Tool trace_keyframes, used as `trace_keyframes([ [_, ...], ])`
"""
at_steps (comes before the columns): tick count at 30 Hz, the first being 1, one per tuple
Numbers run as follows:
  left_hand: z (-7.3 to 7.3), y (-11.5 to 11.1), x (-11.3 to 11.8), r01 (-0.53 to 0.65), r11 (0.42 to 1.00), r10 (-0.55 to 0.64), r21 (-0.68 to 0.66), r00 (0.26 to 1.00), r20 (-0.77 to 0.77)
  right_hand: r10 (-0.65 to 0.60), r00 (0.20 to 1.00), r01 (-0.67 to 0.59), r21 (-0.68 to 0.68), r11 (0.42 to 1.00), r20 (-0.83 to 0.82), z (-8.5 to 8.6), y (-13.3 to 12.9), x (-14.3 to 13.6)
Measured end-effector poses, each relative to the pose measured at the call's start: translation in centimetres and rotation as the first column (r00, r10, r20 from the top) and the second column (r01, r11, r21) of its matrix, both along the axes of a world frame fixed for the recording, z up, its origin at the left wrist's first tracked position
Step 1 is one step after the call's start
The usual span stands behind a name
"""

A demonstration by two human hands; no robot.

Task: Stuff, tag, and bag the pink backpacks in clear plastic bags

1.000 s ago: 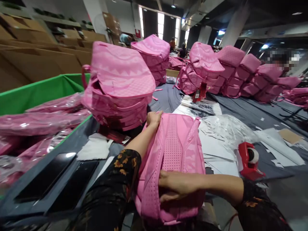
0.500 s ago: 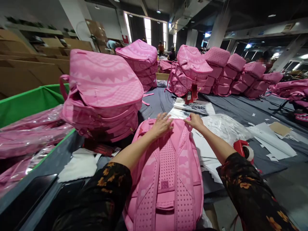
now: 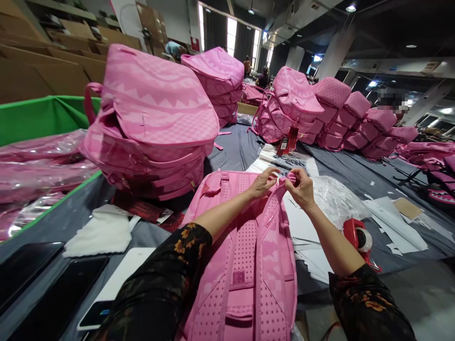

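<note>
A pink backpack lies before me, its padded straps and dotted back panel facing up. At its top right corner my right hand pinches a bunched piece of pink strap. Just to the left, my left hand is curled at the same strap, thumb and forefinger close together at the fabric. Whether the left fingertips grip the strap or only touch it is hard to tell.
Stacked pink backpacks stand at the left, more behind. A red tape dispenser, a clear plastic bag and white papers lie right. Dark phones, a white cloth and a green-edged bin are left.
My left hand has moved right, from flat on the backpack's top to beside my right hand. The right hand has shifted slightly right and lifted a bunched strap. The view has turned slightly.
</note>
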State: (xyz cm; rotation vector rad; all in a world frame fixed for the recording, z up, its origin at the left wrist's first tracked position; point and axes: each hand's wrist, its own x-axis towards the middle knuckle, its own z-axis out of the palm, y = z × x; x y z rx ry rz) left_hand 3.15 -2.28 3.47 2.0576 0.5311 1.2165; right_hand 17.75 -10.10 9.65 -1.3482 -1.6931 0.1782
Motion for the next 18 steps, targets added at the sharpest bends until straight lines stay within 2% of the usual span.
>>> trace_keyframes([
  [4,1.7,1.1,0.5,0.015,0.987,0.022,0.158,0.973,-0.230,0.031,0.999,-0.031,-0.003,1.000,-0.038,0.6,-0.1,-0.1],
  [7,3.1,0.8,-0.2,-0.090,0.970,0.149,0.225,0.953,-0.263,-0.017,0.987,0.018,0.001,1.000,-0.160,0.8,-0.2,0.9],
  [10,4.0,-0.9,-2.3,-0.188,0.909,0.325,0.371,0.878,-0.352,-0.040,0.959,0.042,0.002,0.999,-0.282,0.5,0.1,1.8],
  [12,4.2,-2.9,-4.1,-0.134,0.894,0.348,0.428,0.809,-0.473,-0.020,0.936,0.018,-0.010,1.000,-0.351,0.2,0.9,2.1],
  [13,4.2,-4.2,-4.9,-0.086,0.902,0.321,0.424,0.790,-0.523,-0.015,0.924,0.006,-0.025,1.000,-0.382,0.1,1.5,2.1],
  [15,3.9,-7.3,-6.5,0.011,0.949,0.185,0.315,0.789,-0.586,-0.027,0.897,-0.009,-0.078,0.997,-0.442,0.0,2.9,2.0],
  [17,3.4,-10.9,-8.0,0.088,0.993,-0.016,0.085,0.779,-0.627,-0.036,0.868,-0.049,-0.158,0.986,-0.494,0.1,4.4,1.7],
  [18,3.1,-12.8,-8.6,0.111,0.992,-0.125,-0.062,0.762,-0.636,-0.029,0.856,-0.088,-0.200,0.976,-0.516,0.1,5.1,1.5],
])
